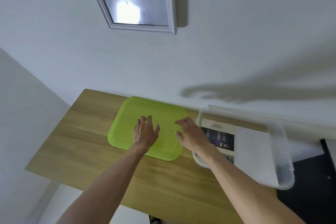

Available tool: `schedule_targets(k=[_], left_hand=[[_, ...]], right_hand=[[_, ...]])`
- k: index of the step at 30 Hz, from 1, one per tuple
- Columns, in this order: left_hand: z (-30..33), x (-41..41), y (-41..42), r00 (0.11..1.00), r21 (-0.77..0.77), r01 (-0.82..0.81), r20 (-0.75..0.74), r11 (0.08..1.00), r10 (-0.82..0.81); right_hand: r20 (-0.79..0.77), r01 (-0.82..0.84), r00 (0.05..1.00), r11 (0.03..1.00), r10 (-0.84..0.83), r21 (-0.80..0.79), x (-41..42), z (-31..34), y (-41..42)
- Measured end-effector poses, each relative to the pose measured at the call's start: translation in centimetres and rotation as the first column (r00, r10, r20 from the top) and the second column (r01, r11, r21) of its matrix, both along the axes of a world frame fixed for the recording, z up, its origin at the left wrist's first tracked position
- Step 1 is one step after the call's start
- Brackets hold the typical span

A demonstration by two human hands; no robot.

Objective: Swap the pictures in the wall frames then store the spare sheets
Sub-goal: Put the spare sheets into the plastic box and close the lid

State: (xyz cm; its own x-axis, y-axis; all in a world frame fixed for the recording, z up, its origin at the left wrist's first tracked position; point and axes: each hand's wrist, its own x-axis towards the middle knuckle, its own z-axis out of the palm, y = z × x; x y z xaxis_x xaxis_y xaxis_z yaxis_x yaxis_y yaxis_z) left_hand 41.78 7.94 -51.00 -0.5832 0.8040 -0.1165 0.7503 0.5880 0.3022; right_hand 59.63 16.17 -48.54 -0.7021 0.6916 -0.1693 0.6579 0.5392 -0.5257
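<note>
The green lid (147,127) lies flat at mid-frame on the wooden table (87,143), its long axis running from upper right to lower left, just left of the clear box (283,151) holding the spare sheets (252,152). Both hands are over it with fingers spread, grasping nothing — the left hand (145,132) over its middle, the right hand (189,134) at its right edge, nearer the box. Whether the palms touch the lid I cannot tell; the wall frame (171,5) is cut off at the top, its picture lost in glare.
</note>
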Motion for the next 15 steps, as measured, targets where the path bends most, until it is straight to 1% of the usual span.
schedule_targets(k=[2, 4, 6, 9, 11, 14, 15], left_hand=[[-0.3, -3.0, -1.0, 0.999, -0.054, -0.033, 0.010, 0.998, 0.034], [-0.7, -5.8, -1.8, 0.997, -0.096, -0.058, 0.039, 0.994, 0.062], [-1.3, -8.1, -2.4, 0.994, -0.134, -0.076, 0.065, 0.988, 0.085], [-2.5, -11.4, -3.1, 0.988, -0.211, -0.101, 0.093, 0.972, 0.123], [-3.2, -13.3, -3.4, 0.972, -0.247, -0.138, 0.151, 0.959, 0.179], [-4.1, -15.2, -3.5, 0.925, -0.234, -0.206, 0.271, 0.950, 0.267], [-4.3, -15.7, -3.5, 0.908, -0.229, -0.226, 0.302, 0.947, 0.290]], right_hand=[[0.126, 0.060, 0.991, 0.997, -0.054, -0.045, -2.2, -1.3, -1.0], [0.256, 0.223, 0.949, 0.966, -0.185, -0.131, -3.9, -2.6, -1.8], [0.343, 0.388, 0.886, 0.904, -0.312, -0.179, -5.1, -3.8, -2.2], [0.403, 0.509, 0.819, 0.841, -0.408, -0.184, -6.5, -5.4, -2.4], [0.425, 0.563, 0.784, 0.808, -0.453, -0.177, -7.4, -6.1, -2.4], [0.427, 0.631, 0.745, 0.749, -0.513, -0.201, -8.2, -6.3, -2.2], [0.425, 0.665, 0.726, 0.711, -0.541, -0.231, -8.3, -6.2, -2.0]])
